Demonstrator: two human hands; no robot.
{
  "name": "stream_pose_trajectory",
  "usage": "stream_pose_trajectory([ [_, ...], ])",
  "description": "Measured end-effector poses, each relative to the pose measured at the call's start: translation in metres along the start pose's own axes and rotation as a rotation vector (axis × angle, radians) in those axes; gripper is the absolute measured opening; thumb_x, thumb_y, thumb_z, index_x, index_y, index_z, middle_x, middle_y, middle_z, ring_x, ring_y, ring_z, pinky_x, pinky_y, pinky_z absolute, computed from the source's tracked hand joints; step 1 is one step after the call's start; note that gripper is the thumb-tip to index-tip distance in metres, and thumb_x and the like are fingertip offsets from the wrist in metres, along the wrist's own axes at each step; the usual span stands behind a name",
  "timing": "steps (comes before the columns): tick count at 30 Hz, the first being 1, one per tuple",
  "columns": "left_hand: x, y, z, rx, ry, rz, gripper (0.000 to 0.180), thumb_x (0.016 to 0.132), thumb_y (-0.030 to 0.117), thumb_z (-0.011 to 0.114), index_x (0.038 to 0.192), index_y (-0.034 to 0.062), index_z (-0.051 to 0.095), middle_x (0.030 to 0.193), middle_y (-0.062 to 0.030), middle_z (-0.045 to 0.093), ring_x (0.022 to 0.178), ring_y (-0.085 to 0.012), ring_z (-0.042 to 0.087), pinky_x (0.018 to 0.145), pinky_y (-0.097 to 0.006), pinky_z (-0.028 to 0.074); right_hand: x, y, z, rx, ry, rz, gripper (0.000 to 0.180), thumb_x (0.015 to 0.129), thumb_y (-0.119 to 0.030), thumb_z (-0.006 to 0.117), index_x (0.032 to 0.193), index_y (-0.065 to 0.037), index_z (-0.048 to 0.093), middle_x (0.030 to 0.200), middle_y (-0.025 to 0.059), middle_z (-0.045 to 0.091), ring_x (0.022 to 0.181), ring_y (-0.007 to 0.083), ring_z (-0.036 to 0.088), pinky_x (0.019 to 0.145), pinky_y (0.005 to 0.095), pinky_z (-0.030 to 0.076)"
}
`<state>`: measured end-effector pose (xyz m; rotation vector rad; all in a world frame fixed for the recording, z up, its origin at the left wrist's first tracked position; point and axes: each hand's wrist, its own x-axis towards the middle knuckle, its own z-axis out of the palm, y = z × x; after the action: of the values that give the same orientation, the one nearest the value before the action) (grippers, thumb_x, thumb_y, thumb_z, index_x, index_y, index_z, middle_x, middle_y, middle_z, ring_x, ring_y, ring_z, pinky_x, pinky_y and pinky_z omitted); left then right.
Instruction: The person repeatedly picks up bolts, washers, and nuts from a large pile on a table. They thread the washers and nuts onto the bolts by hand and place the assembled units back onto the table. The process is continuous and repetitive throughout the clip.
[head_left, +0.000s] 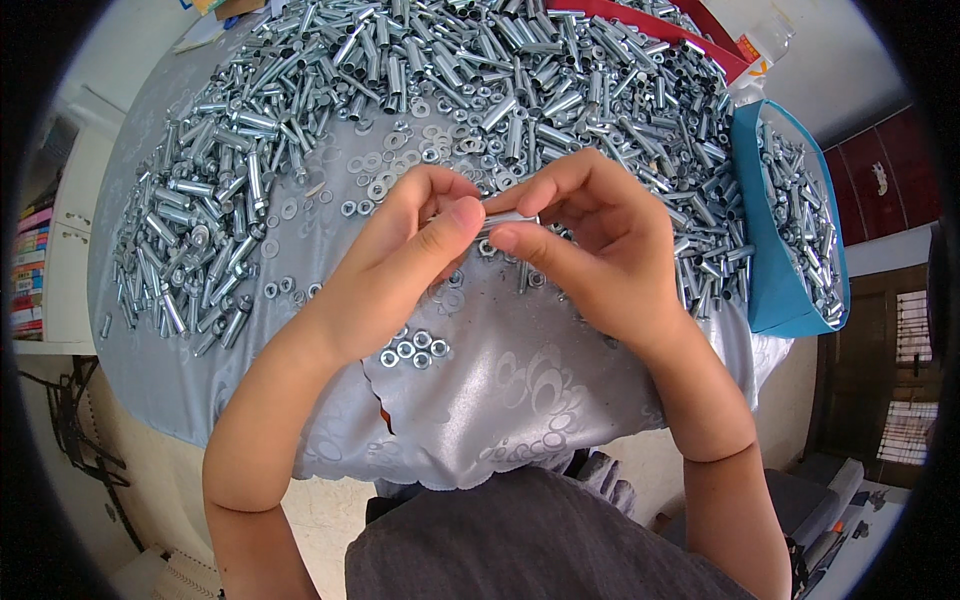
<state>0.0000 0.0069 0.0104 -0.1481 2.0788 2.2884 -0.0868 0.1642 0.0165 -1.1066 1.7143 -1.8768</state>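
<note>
Draped in silvery patterned cloth, the surface point(520, 400) carries a broad heap of zinc-plated sleeve bolts point(400, 70) across its far half; a blue bin point(775, 270) at the right holds more; loose washers point(385, 165) and a few nuts point(412, 350) lie nearer. Both hands meet above the cloth: the left hand point(400, 260) and right hand point(590, 240) pinch one small metal sleeve point(510, 218) between thumbs and fingertips, each grip narrow on one end. It looks rigid, light and smooth-plated, likely slippery; holding it by its ends seems surest.
</note>
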Motion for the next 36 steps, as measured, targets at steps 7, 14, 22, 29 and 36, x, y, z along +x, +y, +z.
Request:
stream_pose_trajectory([
  [7,0.0,-0.005,0.0,0.042,0.114,0.165,0.06,0.086,0.048,0.043,0.122,0.0003,0.032,0.108,-0.0093,0.044,0.093,-0.0138,0.046,0.076,-0.026,0.036,0.001,0.001,0.001,0.03,0.039,0.129,0.017,0.076,0.004,0.062,0.088,0.001,0.051,0.088,0.0084,0.059,0.084,0.0116,0.057,0.074,0.0232,0.047],
  [14,0.0,-0.008,0.007,-0.135,-0.04,0.152,0.073,0.085,0.052,0.042,0.128,-0.0044,0.024,0.122,-0.0153,0.037,0.118,-0.0236,0.037,0.098,-0.035,0.029,-0.001,0.008,0.01,0.045,-0.024,0.052,0.018,0.076,0.005,0.061,0.091,0.001,0.051,0.09,0.0061,0.058,0.087,0.012,0.057,0.077,0.0242,0.047],
  [22,-0.006,-0.002,0.009,-0.024,-0.052,0.07,0.055,0.089,0.043,0.042,0.12,-0.0021,0.034,0.108,-0.0086,0.045,0.102,-0.0124,0.042,0.088,-0.025,0.033,-0.003,0.009,0.016,0.048,-0.043,0.043,0.02,0.077,0.004,0.059,0.096,0.002,0.051,0.092,0.0071,0.058,0.086,0.0128,0.057,0.076,0.025,0.048],
  [29,-0.003,-0.005,0.007,0.129,0.04,0.176,0.031,0.091,0.03,0.046,0.102,0.0003,0.047,0.087,-0.0023,0.051,0.078,-0.0065,0.044,0.07,-0.02,0.038,-0.003,0.011,0.014,-0.044,0.001,0.005,0.023,0.078,0.001,0.06,0.1,0.001,0.057,0.089,0.0093,0.062,0.083,0.0143,0.06,0.072,0.0258,0.049],
  [36,-0.005,-0.002,0.006,0.174,0.066,0.216,0.025,0.09,0.025,0.05,0.094,0.0007,0.052,0.076,0.0015,0.05,0.066,-0.0029,0.041,0.058,-0.018,0.034,0.004,0.003,-0.005,-0.592,-0.034,-0.377,0.02,0.066,-0.001,0.068,0.085,-0.003,0.065,0.077,0.0094,0.063,0.069,0.0231,0.06,0.06,0.027,0.047],
])
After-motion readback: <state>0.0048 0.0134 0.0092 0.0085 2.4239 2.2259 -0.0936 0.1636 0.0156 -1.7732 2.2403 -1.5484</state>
